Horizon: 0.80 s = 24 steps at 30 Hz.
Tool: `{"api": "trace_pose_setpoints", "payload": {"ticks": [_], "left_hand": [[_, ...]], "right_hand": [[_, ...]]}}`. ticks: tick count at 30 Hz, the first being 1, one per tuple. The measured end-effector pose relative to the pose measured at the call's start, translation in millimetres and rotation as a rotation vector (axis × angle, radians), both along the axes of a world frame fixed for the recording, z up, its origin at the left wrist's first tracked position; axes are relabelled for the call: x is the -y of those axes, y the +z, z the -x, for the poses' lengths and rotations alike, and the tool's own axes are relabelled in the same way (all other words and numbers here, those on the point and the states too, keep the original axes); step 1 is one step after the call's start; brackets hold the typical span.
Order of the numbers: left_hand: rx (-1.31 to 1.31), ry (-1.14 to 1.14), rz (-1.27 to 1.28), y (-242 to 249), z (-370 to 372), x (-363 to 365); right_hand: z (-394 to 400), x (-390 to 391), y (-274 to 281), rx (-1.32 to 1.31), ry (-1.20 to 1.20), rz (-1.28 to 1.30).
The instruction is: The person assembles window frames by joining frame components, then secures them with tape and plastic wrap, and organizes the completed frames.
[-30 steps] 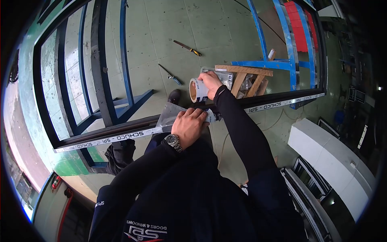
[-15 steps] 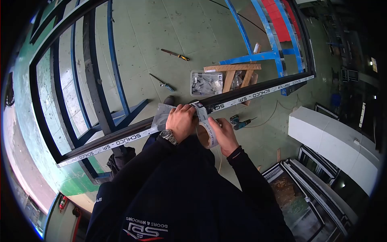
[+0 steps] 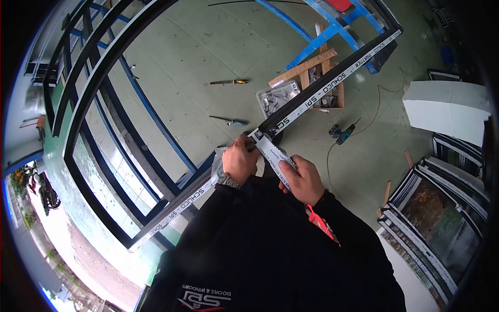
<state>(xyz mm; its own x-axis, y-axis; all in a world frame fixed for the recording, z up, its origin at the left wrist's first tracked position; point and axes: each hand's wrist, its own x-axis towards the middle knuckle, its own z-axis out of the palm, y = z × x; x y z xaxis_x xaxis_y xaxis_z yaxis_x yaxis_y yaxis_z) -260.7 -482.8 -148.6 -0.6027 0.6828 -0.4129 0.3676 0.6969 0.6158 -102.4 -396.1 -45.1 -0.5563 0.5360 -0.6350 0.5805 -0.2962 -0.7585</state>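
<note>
Green tiled flooring (image 3: 171, 62) is spread beneath a large dark window frame (image 3: 322, 95), whose taped near rail is slanted from the near left corner to the far right. Both hands are brought close together, though not joined, at the middle of this rail. By the right hand (image 3: 302, 181), the printed tape (image 3: 274, 157) is clasped between thumb and fingers, on the near side of the rail, its far end set against the rail's edge. The left hand (image 3: 240, 162) is curled at that edge beside the tape, against clear plastic (image 3: 217, 165); what is gripped beneath its fingers cannot be told.

Beyond the rail, a yellow-handled tool (image 3: 228, 81) and a blue-handled screwdriver (image 3: 228, 120) are laid well apart, with a broad stretch of floor left around them. A clear tray (image 3: 263, 107) of small parts is partly crossed by the rail, close to wooden pieces (image 3: 301, 68). To the right, a drill (image 3: 343, 134) is set on the floor, with room between it and the stacked frames (image 3: 422, 172).
</note>
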Motion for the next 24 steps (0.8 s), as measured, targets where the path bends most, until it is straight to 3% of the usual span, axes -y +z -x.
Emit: {"api": "trace_pose_setpoints", "payload": {"ticks": [3,7,10,11,12,14,15,16,18,20,21,24], "left_hand": [[-0.035,-0.018,0.004,-1.4,0.9,-1.9],[0.037,-0.150,-0.002,3.1,9.3,-8.0],[0.185,-0.538,-0.029,4.0,53.9,-10.8],[0.323,-0.565,0.037,12.9,66.9,-19.1],[0.412,-0.540,0.210,11.4,76.6,-28.5],[0.482,-0.188,0.300,-18.9,82.9,-40.6],[0.429,-0.148,0.399,-48.0,85.9,-43.0],[0.556,-0.107,0.399,-63.5,83.3,-45.1],[0.818,-0.018,0.382,-86.5,76.9,-52.3],[0.975,0.120,0.290,-96.4,77.6,-55.6],[0.976,0.172,0.246,-85.4,73.9,-58.5],[0.839,0.235,0.100,-49.5,68.2,-58.2]], "right_hand": [[-44.6,9.9,-26.4,-0.021,-0.045,0.060],[-84.7,14.1,-131.0,-0.046,0.042,0.271],[-70.0,11.4,-218.1,-0.105,0.182,-0.140],[-57.0,9.0,-240.2,-0.151,0.176,-0.165],[-37.4,5.9,-255.8,-0.198,0.164,-0.191],[-2.1,-15.3,-267.1,-0.070,0.412,-0.378],[13.3,-17.7,-282.8,-0.221,0.305,-0.277],[27.6,-15.8,-305.7,-0.368,0.206,-0.180],[36.6,-22.0,-310.7,-0.450,0.236,-0.440],[28.2,-33.5,-287.2,-0.281,0.497,-1.140],[24.0,-30.4,-292.8,-0.201,0.504,-1.090],[7.4,-39.9,-222.4,0.213,0.778,-0.380]]}}
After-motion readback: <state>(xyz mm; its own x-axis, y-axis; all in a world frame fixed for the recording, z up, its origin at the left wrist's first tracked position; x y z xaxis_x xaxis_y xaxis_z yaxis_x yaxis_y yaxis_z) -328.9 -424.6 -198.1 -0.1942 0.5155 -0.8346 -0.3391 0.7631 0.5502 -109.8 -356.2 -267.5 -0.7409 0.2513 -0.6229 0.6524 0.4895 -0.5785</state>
